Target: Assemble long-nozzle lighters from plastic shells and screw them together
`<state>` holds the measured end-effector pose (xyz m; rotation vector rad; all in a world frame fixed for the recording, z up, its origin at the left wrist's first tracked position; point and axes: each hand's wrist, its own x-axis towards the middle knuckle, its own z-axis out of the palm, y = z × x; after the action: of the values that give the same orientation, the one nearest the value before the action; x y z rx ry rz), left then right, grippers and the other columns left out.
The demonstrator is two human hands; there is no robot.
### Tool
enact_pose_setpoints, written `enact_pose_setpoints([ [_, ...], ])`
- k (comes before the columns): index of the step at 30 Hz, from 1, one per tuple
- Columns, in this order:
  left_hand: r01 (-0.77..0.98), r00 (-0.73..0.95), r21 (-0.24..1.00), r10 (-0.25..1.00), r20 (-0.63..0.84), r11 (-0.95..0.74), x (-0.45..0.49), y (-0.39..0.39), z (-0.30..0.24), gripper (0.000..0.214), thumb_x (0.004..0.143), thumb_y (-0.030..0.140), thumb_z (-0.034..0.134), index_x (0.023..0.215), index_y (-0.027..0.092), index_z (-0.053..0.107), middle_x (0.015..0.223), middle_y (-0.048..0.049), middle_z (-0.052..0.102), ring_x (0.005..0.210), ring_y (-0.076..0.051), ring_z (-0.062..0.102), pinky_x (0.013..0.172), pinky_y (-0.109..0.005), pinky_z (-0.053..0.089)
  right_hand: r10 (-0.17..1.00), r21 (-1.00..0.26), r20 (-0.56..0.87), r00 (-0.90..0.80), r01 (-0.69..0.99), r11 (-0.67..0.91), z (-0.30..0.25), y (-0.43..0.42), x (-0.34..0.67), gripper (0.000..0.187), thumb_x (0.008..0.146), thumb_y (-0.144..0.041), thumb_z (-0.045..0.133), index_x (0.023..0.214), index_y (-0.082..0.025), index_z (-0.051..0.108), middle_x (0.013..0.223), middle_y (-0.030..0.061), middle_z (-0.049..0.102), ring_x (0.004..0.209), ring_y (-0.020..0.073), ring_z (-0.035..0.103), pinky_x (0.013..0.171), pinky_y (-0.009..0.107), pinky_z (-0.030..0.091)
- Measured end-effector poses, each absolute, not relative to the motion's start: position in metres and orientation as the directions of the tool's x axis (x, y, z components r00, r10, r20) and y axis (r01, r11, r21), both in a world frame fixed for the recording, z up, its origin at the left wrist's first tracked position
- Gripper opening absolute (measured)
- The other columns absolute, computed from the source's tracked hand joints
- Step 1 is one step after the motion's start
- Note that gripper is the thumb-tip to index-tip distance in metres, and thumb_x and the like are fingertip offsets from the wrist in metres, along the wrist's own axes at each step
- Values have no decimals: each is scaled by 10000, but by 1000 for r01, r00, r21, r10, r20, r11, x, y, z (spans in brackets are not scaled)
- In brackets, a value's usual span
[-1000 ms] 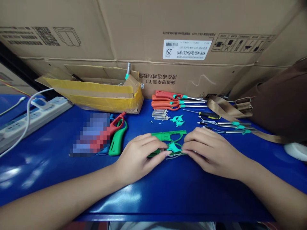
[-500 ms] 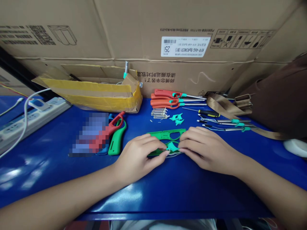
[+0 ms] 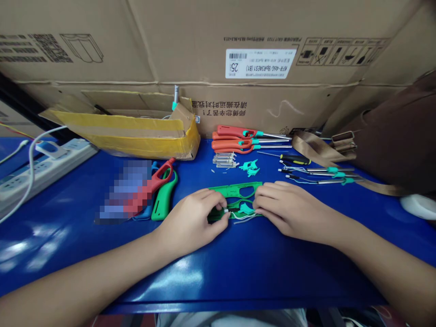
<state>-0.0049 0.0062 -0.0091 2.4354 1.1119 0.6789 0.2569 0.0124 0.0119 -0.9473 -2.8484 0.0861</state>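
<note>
Two green lighter shell halves lie on the blue table: one green half [image 3: 238,189] rests free just beyond my fingers, the other green shell [image 3: 235,212] lies between my hands with a teal trigger piece [image 3: 245,209] and thin white wires in it. My left hand [image 3: 192,222] pinches a small white part at the shell's left end. My right hand [image 3: 289,209] presses its closed fingertips on the shell's right end beside the trigger.
Finished orange lighters [image 3: 238,138] lie at the back, with metal tubes [image 3: 225,160], teal triggers [image 3: 250,167], a screwdriver [image 3: 294,159] and nozzle rods [image 3: 323,175]. Red and green shells [image 3: 163,186] lie left. A taped cardboard tray [image 3: 129,131], power strip [image 3: 41,163] and brown bag [image 3: 398,141] flank the work.
My left fingertips slid left off the teal trigger and now pinch a small white part at the shell's end. The right hand barely moved. The camera tilted slightly.
</note>
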Motion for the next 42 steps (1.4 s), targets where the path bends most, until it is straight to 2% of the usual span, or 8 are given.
enact_pose_setpoints([
  [9, 573, 634, 426, 709, 311, -700, -6, 6, -9, 113, 991, 223, 592, 899, 182, 643, 853, -28, 681, 795, -183, 622, 731, -310, 494, 607, -74, 102, -788, 603, 795, 12, 11, 256, 198, 1015, -176, 478, 905, -181, 642, 897, 39, 648, 805, 199, 568, 786, 353, 405],
  [21, 516, 564, 596, 767, 304, -616, -5, 7, -12, 103, 1000, 197, 601, 898, 194, 620, 880, -6, 691, 844, -164, 663, 751, -277, 496, 592, -94, 137, -794, 584, 806, 12, 11, 255, 213, 1031, -181, 441, 897, -191, 607, 891, 39, 656, 764, 176, 556, 744, 324, 397],
  [28, 509, 554, 611, 774, 307, -607, -5, 7, -12, 107, 995, 196, 611, 889, 186, 630, 868, -5, 693, 823, -158, 663, 732, -268, 487, 598, -125, 120, -793, 585, 801, 12, 10, 254, 205, 1022, -167, 437, 873, -193, 576, 851, 32, 617, 732, 177, 526, 731, 319, 411],
  [35, 502, 553, 614, 772, 314, -610, -4, 7, -12, 108, 990, 193, 620, 884, 179, 639, 859, -4, 694, 821, -154, 659, 733, -264, 486, 636, -216, 73, -768, 611, 762, 15, 9, 254, 187, 1015, -161, 425, 878, -204, 544, 846, 23, 577, 708, 171, 505, 640, 293, 388],
  [42, 498, 538, 619, 776, 329, -608, -2, 4, -12, 99, 982, 191, 637, 884, 178, 636, 860, -2, 695, 825, -149, 659, 740, -254, 482, 617, -209, 69, -784, 594, 777, 13, 8, 254, 200, 1045, -201, 411, 919, -192, 566, 885, 31, 579, 757, 177, 526, 673, 301, 407],
])
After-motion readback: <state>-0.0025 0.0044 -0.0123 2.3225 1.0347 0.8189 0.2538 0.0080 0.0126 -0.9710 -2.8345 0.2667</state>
